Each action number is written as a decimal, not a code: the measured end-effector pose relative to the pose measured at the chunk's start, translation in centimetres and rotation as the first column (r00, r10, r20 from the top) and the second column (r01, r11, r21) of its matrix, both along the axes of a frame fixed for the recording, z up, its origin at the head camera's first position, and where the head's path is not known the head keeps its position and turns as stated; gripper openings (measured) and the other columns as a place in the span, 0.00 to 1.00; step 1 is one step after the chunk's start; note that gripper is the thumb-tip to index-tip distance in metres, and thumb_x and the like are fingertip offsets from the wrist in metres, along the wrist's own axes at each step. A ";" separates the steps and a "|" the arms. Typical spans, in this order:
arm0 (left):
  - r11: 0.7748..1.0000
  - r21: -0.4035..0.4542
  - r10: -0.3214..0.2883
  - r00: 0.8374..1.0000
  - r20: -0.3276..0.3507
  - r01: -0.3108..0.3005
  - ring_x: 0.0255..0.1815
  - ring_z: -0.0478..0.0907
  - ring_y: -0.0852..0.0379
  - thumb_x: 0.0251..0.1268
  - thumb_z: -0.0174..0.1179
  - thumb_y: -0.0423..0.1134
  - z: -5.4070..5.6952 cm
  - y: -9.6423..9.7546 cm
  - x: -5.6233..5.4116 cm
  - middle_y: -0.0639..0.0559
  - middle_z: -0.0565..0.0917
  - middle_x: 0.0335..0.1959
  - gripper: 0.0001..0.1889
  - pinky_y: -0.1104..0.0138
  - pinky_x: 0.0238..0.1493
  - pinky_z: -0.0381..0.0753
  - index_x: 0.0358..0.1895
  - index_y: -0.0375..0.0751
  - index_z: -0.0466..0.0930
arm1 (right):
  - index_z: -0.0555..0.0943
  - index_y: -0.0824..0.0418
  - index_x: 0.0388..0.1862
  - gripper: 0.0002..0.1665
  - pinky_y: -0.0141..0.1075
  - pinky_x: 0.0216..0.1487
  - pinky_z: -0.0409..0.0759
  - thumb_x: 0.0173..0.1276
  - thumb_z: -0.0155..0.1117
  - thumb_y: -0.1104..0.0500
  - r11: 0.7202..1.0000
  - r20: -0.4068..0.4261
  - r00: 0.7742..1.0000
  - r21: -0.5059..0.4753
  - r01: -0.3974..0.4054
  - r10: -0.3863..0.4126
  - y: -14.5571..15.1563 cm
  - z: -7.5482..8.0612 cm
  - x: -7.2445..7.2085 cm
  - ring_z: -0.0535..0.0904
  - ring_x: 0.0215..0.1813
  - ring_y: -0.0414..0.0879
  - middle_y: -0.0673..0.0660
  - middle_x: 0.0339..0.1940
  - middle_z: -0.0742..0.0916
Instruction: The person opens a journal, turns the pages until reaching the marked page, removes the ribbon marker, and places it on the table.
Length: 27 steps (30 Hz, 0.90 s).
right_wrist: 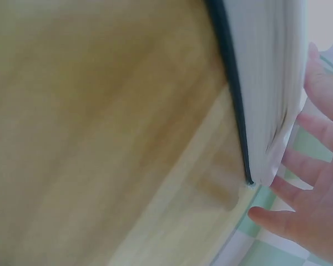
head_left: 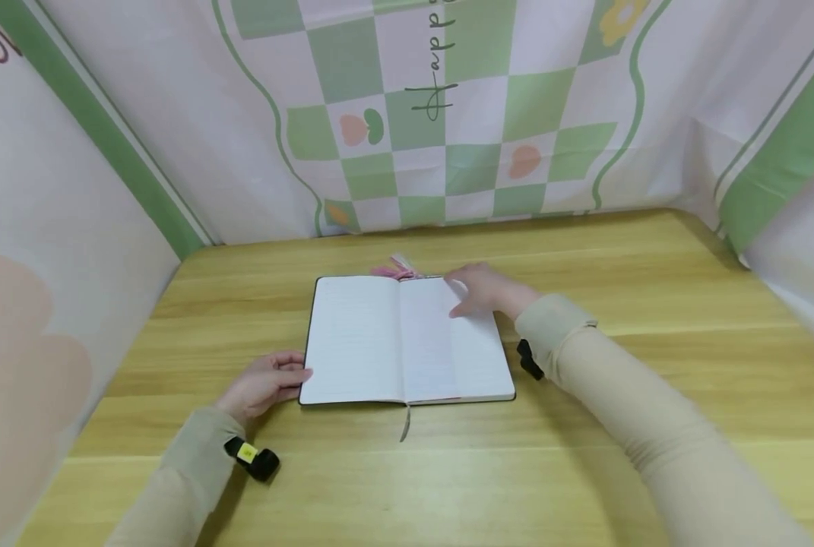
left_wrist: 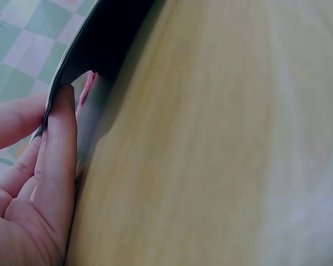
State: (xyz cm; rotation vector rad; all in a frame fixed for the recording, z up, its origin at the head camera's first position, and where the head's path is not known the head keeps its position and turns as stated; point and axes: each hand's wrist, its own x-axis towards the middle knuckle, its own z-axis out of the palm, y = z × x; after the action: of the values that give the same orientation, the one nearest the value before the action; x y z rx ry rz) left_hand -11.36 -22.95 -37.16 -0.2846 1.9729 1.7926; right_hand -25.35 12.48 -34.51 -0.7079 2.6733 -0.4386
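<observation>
An open notebook point(head_left: 355, 342) with a dark cover and white pages lies on the wooden table. My left hand point(head_left: 266, 382) pinches its left edge, thumb on top and fingers point(left_wrist: 61, 155) underneath; in the left wrist view that edge is lifted off the table. My right hand point(head_left: 485, 290) rests at the upper part of the right page, fingers spread, beside a pale lavender strip point(head_left: 429, 342) along the spine. Whether this strip is separate paper or a page's shading, I cannot tell. From the top edge sticks out a pink tassel point(head_left: 396, 267).
A grey ribbon marker point(head_left: 405, 424) hangs from the notebook's lower edge onto the wooden table point(head_left: 407, 486). A green-and-white checkered cloth point(head_left: 413, 144) hangs behind the table. Each wrist carries a black camera strap.
</observation>
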 end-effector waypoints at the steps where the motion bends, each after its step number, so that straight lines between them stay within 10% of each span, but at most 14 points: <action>1: 1.000 0.002 0.000 1.000 0.000 0.000 0.38 0.78 0.63 0.65 0.56 0.29 0.0 0.0 0.0 0.53 0.78 0.40 0.24 0.70 0.42 0.81 0.61 0.23 0.61 | 0.62 0.67 0.70 0.45 0.58 0.71 0.52 0.59 0.70 0.52 1.000 0.006 1.000 0.008 0.009 -0.009 0.0 0.0 -0.1 0.55 0.72 0.68 0.70 0.70 0.66; 27: 1.000 -0.024 0.016 1.000 0.009 -0.015 0.38 0.78 0.63 0.66 0.56 0.30 0.0 0.2 0.0 0.51 0.77 0.42 0.24 0.70 0.42 0.80 0.60 0.24 0.61 | 0.71 0.69 0.63 0.36 0.54 0.67 0.64 0.56 0.71 0.60 1.000 -0.171 0.985 -0.024 -0.003 -0.001 0.3 0.7 1.7 0.65 0.66 0.65 0.70 0.64 0.73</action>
State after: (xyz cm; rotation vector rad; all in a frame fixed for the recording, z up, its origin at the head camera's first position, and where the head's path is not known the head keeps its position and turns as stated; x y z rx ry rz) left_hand -11.37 -22.79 -37.19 -0.3162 1.9921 1.7749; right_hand -23.66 12.80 -33.82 -0.7865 2.8315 -0.4283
